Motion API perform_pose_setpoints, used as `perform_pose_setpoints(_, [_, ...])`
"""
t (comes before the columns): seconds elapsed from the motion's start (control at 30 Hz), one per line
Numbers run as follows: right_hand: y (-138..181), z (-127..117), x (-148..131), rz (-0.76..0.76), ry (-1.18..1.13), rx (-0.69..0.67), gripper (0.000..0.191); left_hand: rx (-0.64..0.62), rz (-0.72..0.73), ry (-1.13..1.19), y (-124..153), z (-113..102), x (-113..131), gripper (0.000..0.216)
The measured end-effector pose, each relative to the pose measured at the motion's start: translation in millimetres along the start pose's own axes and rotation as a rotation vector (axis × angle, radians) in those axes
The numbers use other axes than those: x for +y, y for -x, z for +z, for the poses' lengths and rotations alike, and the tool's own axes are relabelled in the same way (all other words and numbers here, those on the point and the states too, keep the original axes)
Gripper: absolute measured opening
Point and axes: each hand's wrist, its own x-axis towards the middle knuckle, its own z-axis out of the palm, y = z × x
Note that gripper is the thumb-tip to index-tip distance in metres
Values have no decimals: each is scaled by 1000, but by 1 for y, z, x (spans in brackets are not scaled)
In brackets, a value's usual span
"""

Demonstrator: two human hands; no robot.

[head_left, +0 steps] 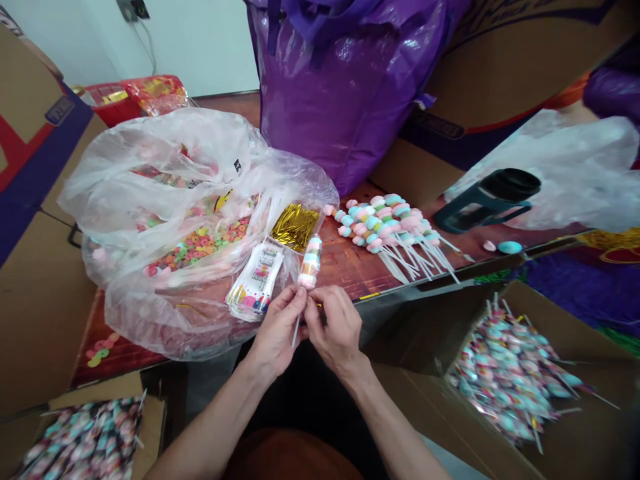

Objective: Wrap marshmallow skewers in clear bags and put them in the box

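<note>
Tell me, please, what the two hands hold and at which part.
One candy skewer. The left hand and the right hand both pinch it low down, at the top of its stick.

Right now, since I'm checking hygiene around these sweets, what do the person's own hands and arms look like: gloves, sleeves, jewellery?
Both are bare. The left hand and right hand wear no gloves, and no ring shows on the fingers in view. The left forearm and right forearm are uncovered to the picture's lower edge; no sleeve, watch or bracelet shows.
</note>
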Motion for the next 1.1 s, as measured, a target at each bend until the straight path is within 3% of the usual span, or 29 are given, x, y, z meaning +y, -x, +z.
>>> perform_pose_setpoints(0.13, [1, -7, -9, 430, -260, -8, 11, -93, 42, -44, -3, 3, -2, 41])
perform_pose_setpoints(0.23, [-3, -22, -14, 620, -450, -28, 13, -155, 220, -189, 3, 7, 3, 53])
perform_pose_setpoints(0.33, [-7, -37, -15, 597, -428, -3, 14, -112, 378, -483, 12, 11, 8, 58])
perform_pose_setpoints(0.43, [-5, -46, -15, 469, -283, 20, 9, -65, 407, -742, 16, 14, 7, 60])
perform_pose_setpoints(0.6, [14, -54, -17, 317, -179, 81, 14, -110, 269, -731, 15, 19, -7, 51])
perform_pose_setpoints(0.8, [40, -72, -22, 366, -129, 182, 17, -76, -340, -319, 22, 28, -29, 48])
perform_pose_setpoints(0.87, [47, -81, -23, 440, -171, 178, 17, -65, -399, -251, 22, 33, -37, 42])
perform_pose_setpoints(0.97, [59, -101, -22, 666, -276, 164, 25, -53, -417, -253, 21, 39, -58, 37])
perform_pose_setpoints(1.1, [81, -125, -20, 1038, -406, 210, 20, -103, -279, -436, 20, 43, -98, 33])
